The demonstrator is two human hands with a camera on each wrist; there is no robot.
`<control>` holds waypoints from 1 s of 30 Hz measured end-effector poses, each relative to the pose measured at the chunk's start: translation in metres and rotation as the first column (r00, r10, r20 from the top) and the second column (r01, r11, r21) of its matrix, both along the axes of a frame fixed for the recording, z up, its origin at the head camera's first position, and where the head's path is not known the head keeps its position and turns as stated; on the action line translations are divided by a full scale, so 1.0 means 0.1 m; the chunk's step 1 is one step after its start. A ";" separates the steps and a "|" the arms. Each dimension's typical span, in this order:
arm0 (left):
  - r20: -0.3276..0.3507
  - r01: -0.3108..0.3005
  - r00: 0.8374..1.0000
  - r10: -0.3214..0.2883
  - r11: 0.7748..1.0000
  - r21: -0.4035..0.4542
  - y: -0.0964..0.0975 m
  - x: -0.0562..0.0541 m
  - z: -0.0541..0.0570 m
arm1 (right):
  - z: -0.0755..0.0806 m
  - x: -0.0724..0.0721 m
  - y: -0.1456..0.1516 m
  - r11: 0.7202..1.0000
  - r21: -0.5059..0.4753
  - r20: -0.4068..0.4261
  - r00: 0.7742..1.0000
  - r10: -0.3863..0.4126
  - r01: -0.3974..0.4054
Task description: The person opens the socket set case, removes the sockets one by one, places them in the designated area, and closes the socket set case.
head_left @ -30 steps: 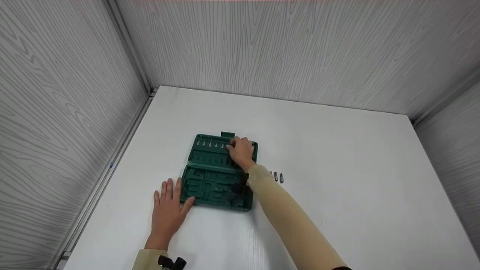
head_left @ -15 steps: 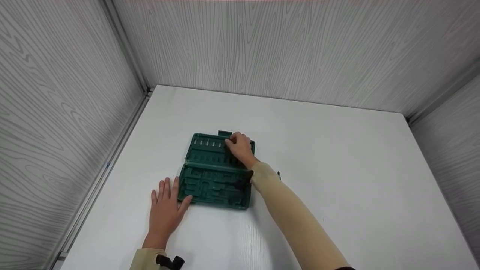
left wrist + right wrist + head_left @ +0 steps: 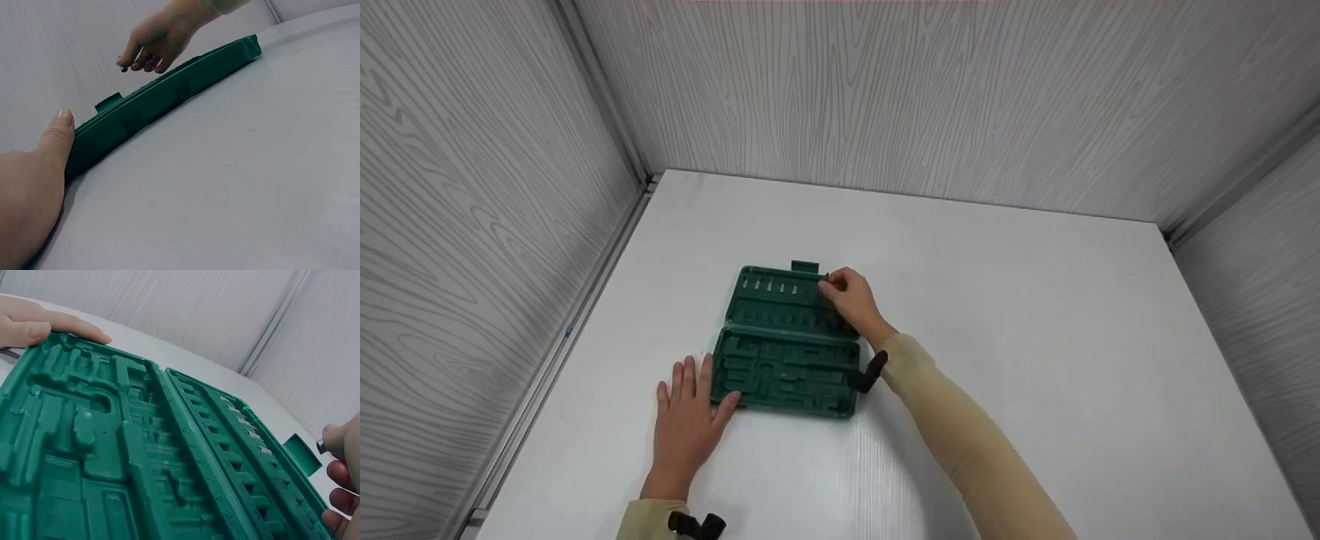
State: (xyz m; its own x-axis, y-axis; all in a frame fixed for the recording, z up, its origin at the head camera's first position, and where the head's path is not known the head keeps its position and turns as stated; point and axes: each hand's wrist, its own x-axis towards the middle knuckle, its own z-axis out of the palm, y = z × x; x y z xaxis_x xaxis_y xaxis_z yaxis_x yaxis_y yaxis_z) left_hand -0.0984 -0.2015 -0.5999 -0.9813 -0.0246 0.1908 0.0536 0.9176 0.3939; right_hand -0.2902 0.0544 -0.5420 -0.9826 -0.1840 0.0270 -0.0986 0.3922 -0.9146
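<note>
A green moulded tool case lies unfolded on the white table. Several small metal bits sit in a row of slots in its far half; the right wrist view shows these bits too. My right hand is above that half's right side, pinching a small metal bit between thumb and index finger. In the right wrist view, one end of this bit pokes out from the fingertips. My left hand lies flat with fingers straight beside the case, its thumb against the near left edge.
A latch tab sticks out from the case's far edge. Wood-grain panels stand behind and on both sides of the table. My right sleeve crosses the table right of the case.
The right hand has drawn a bit up from the row and shifted slightly right. Loose bits seen earlier right of the case are now hidden behind the right arm. The left hand stays put.
</note>
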 end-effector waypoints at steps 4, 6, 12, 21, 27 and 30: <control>-0.006 0.000 1.000 0.000 1.000 0.006 -0.01 0.01 0.01 | 0.02 0.05 0.06 1.000 -0.012 0.016 1.000 0.014 -0.014; -0.007 0.000 1.000 0.000 1.000 0.009 -0.01 0.01 0.00 | 0.03 0.07 0.10 1.000 -0.009 0.022 1.000 0.017 -0.017; -0.011 0.003 1.000 -0.003 1.000 0.010 0.00 0.01 0.00 | 0.04 0.15 0.22 1.000 -0.010 0.027 1.000 -0.011 0.011; -0.009 0.002 1.000 -0.002 1.000 0.002 0.00 0.00 0.02 | 0.04 0.24 0.44 0.999 0.022 -0.013 0.999 -0.039 0.039; -0.018 0.002 1.000 -0.002 1.000 0.005 0.01 0.00 0.02 | 0.02 0.31 0.62 0.998 0.047 -0.048 0.998 -0.036 0.038; -0.024 -0.001 1.000 0.001 1.000 -0.005 0.02 0.01 0.01 | 0.01 0.36 0.70 0.998 0.052 -0.042 0.998 -0.035 0.038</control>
State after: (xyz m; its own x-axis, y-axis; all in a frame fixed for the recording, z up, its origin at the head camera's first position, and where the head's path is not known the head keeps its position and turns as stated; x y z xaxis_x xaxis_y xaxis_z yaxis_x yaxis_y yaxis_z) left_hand -0.0970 -0.1998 -0.5986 -0.9765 -0.0247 0.2141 0.0619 0.9195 0.3882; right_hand -0.2543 0.1246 -0.5411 -0.9869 -0.1502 0.0584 -0.1201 0.4436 -0.8882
